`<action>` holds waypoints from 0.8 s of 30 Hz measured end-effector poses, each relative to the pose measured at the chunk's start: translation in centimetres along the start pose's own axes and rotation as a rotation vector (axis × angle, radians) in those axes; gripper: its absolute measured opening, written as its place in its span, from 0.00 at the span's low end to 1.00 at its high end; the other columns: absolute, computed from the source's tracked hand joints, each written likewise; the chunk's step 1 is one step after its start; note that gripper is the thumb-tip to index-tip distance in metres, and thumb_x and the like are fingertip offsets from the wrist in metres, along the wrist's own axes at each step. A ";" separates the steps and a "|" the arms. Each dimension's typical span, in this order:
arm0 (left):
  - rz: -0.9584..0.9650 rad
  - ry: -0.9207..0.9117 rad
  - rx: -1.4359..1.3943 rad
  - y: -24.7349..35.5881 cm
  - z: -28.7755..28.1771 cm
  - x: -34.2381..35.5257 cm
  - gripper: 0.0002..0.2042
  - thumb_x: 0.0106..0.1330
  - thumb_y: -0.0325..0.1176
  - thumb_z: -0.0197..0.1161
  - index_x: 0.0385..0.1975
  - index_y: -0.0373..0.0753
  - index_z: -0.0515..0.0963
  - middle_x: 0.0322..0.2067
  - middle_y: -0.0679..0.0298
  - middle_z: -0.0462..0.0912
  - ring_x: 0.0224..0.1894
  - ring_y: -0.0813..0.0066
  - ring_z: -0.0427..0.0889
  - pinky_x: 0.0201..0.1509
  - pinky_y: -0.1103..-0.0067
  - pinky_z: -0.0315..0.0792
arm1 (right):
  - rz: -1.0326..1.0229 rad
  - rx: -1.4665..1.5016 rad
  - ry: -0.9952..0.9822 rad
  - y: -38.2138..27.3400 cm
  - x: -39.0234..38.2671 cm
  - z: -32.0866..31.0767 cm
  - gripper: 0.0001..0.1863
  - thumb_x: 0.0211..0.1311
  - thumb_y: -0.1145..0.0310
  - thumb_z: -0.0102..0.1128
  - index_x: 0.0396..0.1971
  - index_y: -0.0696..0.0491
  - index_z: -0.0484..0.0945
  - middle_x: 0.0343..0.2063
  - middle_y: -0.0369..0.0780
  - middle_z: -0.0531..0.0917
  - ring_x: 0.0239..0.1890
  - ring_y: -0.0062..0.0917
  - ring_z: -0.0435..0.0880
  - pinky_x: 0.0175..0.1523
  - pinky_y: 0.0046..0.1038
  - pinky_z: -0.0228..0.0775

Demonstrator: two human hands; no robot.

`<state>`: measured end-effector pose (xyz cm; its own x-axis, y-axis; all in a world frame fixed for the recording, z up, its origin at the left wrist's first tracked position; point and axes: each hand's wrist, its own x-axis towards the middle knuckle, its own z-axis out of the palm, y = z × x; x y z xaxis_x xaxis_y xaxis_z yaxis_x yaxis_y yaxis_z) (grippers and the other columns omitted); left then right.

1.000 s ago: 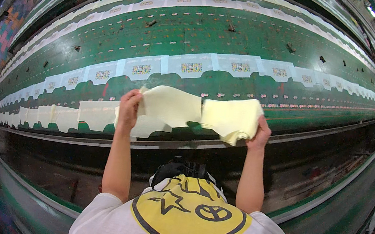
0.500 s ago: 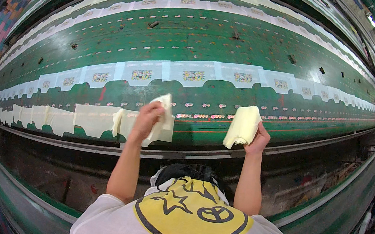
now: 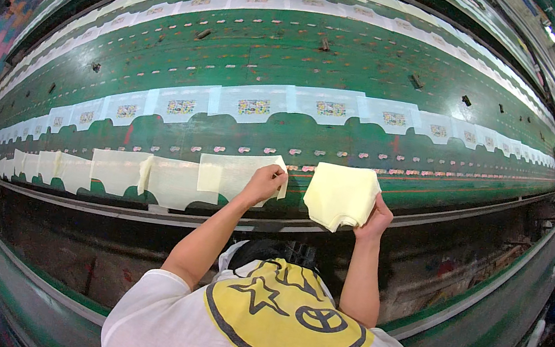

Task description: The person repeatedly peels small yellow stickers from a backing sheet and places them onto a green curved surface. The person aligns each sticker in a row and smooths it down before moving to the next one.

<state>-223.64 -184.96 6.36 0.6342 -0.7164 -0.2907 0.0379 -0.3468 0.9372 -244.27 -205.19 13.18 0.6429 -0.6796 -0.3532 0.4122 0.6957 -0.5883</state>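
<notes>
My left hand [image 3: 264, 185] pinches the right end of a pale yellow cut fabric piece [image 3: 225, 170], which lies spread along the near edge of the long green table [image 3: 238, 47]. Its left end overlaps the neighbouring piece in a row of similar yellow pieces [image 3: 121, 167]. My right hand [image 3: 375, 219] grips a stack of pale yellow fabric pieces [image 3: 342, 195] by its right side, held over the table's near edge. The fingers beneath that stack are hidden.
Beyond lies a row of light blue fabric pieces [image 3: 253, 104] with colourful prints. Farther off are a white printed row [image 3: 256, 0] and small dark blocks [image 3: 324, 44] on the table. A metal rail [image 3: 270, 228] runs along the near edge.
My left hand has moved right, and the piece it holds, bunched and raised before, now lies spread on the table. The stack in my right hand has turned flatter, its broad face showing.
</notes>
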 end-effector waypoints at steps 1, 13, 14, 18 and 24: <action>0.012 0.022 0.007 0.4 0.9 0.3 0.11 0.65 0.34 0.59 0.31 0.30 0.77 0.25 0.59 0.80 0.28 0.75 0.80 0.33 0.76 0.74 | -0.010 -0.002 -0.006 -0.9 0.3 -0.6 0.27 0.63 0.62 0.54 0.58 0.63 0.67 0.54 0.47 0.76 0.56 0.40 0.76 0.61 0.42 0.67; -0.166 0.114 -0.066 0.0 7.7 2.3 0.12 0.67 0.36 0.58 0.36 0.30 0.77 0.28 0.60 0.80 0.29 0.75 0.79 0.35 0.78 0.74 | -0.047 -0.001 -0.066 -12.6 4.5 -4.8 0.24 0.66 0.61 0.50 0.56 0.63 0.69 0.52 0.48 0.77 0.52 0.38 0.79 0.59 0.42 0.69; -0.176 0.124 -0.023 0.5 7.9 1.9 0.12 0.68 0.36 0.58 0.36 0.31 0.77 0.29 0.60 0.81 0.29 0.76 0.79 0.36 0.78 0.75 | -0.042 -0.015 -0.090 -13.5 4.6 -4.1 0.24 0.66 0.62 0.50 0.56 0.63 0.69 0.52 0.48 0.77 0.52 0.39 0.79 0.59 0.42 0.70; -0.208 0.116 0.038 0.3 7.4 0.4 0.13 0.68 0.38 0.58 0.39 0.31 0.77 0.30 0.60 0.81 0.30 0.76 0.79 0.36 0.79 0.74 | -0.001 -0.204 -0.177 -14.7 5.7 -1.2 0.20 0.61 0.65 0.53 0.49 0.61 0.72 0.40 0.45 0.80 0.41 0.33 0.82 0.47 0.36 0.76; -0.221 0.162 0.043 -0.9 5.9 -1.1 0.14 0.67 0.38 0.58 0.39 0.31 0.77 0.29 0.61 0.80 0.31 0.77 0.78 0.36 0.79 0.72 | 0.126 -0.722 -0.308 -3.8 9.7 -0.4 0.13 0.55 0.64 0.61 0.33 0.58 0.81 0.28 0.37 0.81 0.32 0.23 0.80 0.39 0.24 0.71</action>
<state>-228.96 -187.40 4.68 0.7299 -0.5155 -0.4489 0.1580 -0.5117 0.8445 -239.87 -214.53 11.75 0.8498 -0.4378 -0.2936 -0.1283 0.3684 -0.9208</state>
